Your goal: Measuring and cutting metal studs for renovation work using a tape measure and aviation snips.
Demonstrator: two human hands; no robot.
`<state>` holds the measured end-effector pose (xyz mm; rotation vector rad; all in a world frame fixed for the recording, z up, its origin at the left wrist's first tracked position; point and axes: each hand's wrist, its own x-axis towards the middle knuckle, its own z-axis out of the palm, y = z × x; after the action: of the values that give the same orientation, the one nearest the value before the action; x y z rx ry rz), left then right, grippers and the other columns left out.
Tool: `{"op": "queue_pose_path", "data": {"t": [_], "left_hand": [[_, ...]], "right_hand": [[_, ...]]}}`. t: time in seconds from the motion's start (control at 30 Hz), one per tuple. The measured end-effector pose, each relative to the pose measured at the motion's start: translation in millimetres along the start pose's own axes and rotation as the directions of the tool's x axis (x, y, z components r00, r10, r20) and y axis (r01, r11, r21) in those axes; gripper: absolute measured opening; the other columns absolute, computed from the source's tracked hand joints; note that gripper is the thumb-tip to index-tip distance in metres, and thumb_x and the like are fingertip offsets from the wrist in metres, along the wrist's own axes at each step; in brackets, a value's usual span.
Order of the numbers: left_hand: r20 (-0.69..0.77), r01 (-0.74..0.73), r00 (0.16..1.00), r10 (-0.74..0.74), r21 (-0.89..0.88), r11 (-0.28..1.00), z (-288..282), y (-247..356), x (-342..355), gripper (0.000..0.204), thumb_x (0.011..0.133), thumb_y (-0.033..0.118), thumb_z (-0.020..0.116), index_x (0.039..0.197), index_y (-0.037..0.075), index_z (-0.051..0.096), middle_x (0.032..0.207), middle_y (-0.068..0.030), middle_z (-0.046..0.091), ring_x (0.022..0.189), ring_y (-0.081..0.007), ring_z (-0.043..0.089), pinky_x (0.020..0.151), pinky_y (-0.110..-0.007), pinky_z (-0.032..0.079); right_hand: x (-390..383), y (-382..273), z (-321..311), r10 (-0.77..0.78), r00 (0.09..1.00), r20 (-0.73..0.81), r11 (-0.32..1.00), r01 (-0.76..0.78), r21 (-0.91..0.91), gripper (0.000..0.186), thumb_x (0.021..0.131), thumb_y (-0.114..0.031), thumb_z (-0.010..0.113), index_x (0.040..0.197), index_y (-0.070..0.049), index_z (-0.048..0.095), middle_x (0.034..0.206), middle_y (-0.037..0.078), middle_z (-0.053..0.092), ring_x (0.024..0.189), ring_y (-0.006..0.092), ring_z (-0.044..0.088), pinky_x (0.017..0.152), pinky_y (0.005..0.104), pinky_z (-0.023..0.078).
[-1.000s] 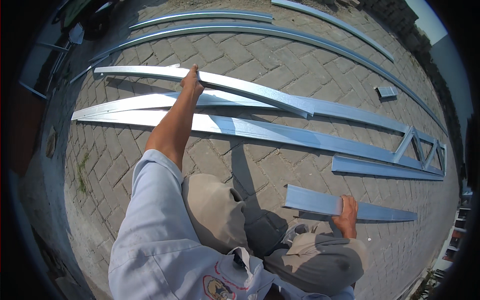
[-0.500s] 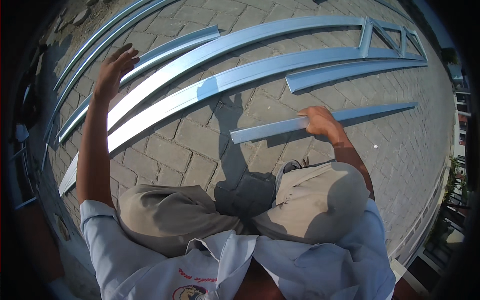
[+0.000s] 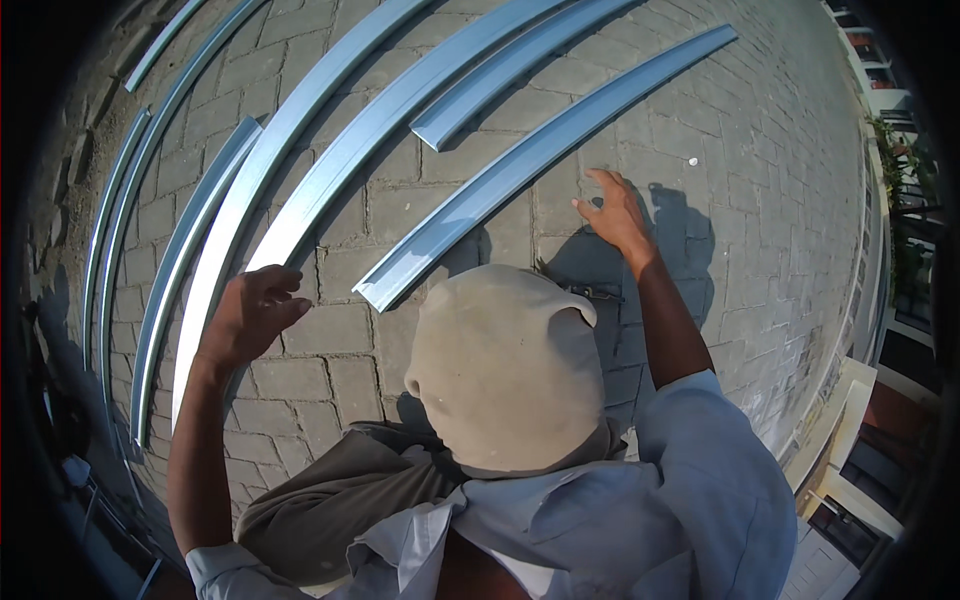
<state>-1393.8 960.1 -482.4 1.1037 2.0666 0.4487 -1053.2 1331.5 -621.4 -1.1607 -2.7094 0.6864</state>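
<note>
A single shiny metal channel (image 3: pixel 545 165) lies slantwise on the paving in front of me, its hollow side showing. To the right of it is my right hand (image 3: pixel 615 215), open and holding nothing, the fingers spread above the ground. My left hand (image 3: pixel 245 320) hovers near the close end of a long metal beam (image 3: pixel 315 185); its fingers are loosely curled, the thumb stands apart, and nothing shows in it. I cannot tell whether it touches the beam. A shorter channel (image 3: pixel 480 100) rests between that beam and the single channel.
Another long beam (image 3: pixel 255 165) and a short channel (image 3: pixel 190 260) lie at the left, with thin metal strips (image 3: pixel 115 220) beyond. Grey paving blocks (image 3: pixel 335 390) cover the ground. My bent knee (image 3: pixel 510 370) is close below the single channel. Buildings and plants (image 3: pixel 905 190) stand far right.
My right hand has let go of the single channel, which now lies on the paving turned hollow side up. My left hand has come down and closer. The view has turned.
</note>
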Motion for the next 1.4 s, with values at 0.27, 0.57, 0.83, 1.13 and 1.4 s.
{"op": "queue_pose_path", "data": {"t": [0.27,0.57,0.83,1.13,1.4], "left_hand": [[0.455,0.509,0.830,-0.322,-0.854,0.104,234.7,-5.9,73.5,0.067,0.089,0.058,0.060,0.122,-0.001,0.058,0.113,-0.0147,0.063,0.102,-0.0192,0.058,0.086,-0.033,0.048],[0.343,0.087,0.840,-0.420,-0.850,-0.519,305.3,-27.1,125.0,0.068,0.089,0.044,0.061,0.120,-0.009,0.033,0.127,-0.0325,0.045,0.113,-0.0425,0.056,0.096,-0.053,0.050],[0.262,-0.192,0.696,-0.668,-0.829,-0.525,270.2,13.7,137.0,0.040,0.087,0.016,0.047,0.120,-0.007,0.042,0.116,-0.0210,0.050,0.104,-0.0402,0.058,0.093,-0.049,0.053],[-0.314,-0.654,0.665,-0.677,-0.683,-0.326,136.0,44.2,138.8,0.036,0.077,0.004,0.063,0.112,0.004,0.053,0.105,-0.0086,0.059,0.100,-0.0276,0.061,0.094,-0.049,0.048],[-0.670,-0.741,0.668,-0.325,-0.558,-0.372,69.2,59.8,111.2,0.068,0.078,0.003,0.073,0.137,0.007,0.040,0.117,-0.0095,0.057,0.110,-0.0248,0.057,0.095,-0.044,0.047]], "right_hand": [[-176.2,49.0,48.7,0.227,0.957,0.181,0.953,-0.181,-0.243,0.099,0.071,-0.051,0.078,0.147,-0.011,0.030,0.147,0.025,0.030,0.137,0.0440,0.029,0.108,0.0578,0.026],[-209.7,54.2,88.7,0.101,0.987,0.128,0.833,-0.013,-0.553,0.071,0.087,-0.037,0.060,0.148,-0.017,0.030,0.147,0.027,0.030,0.135,0.0459,0.032,0.100,0.0693,0.029],[-207.0,58.4,94.8,-0.055,0.998,-0.014,0.719,0.030,-0.695,0.052,0.091,-0.030,0.053,0.140,-0.015,0.042,0.128,0.023,0.048,0.119,0.0421,0.050,0.089,0.0643,0.042],[-176.9,88.2,62.0,0.373,0.728,0.575,0.925,-0.339,-0.171,0.049,0.082,-0.019,0.062,0.129,-0.009,0.050,0.118,0.017,0.054,0.108,0.0300,0.058,0.084,0.0427,0.049],[-108.2,-18.2,-42.6,0.246,0.936,0.252,0.943,-0.291,0.161,0.057,0.076,-0.008,0.065,0.131,-0.007,0.048,0.118,0.018,0.052,0.107,0.0329,0.056,0.087,0.0439,0.048]]}}
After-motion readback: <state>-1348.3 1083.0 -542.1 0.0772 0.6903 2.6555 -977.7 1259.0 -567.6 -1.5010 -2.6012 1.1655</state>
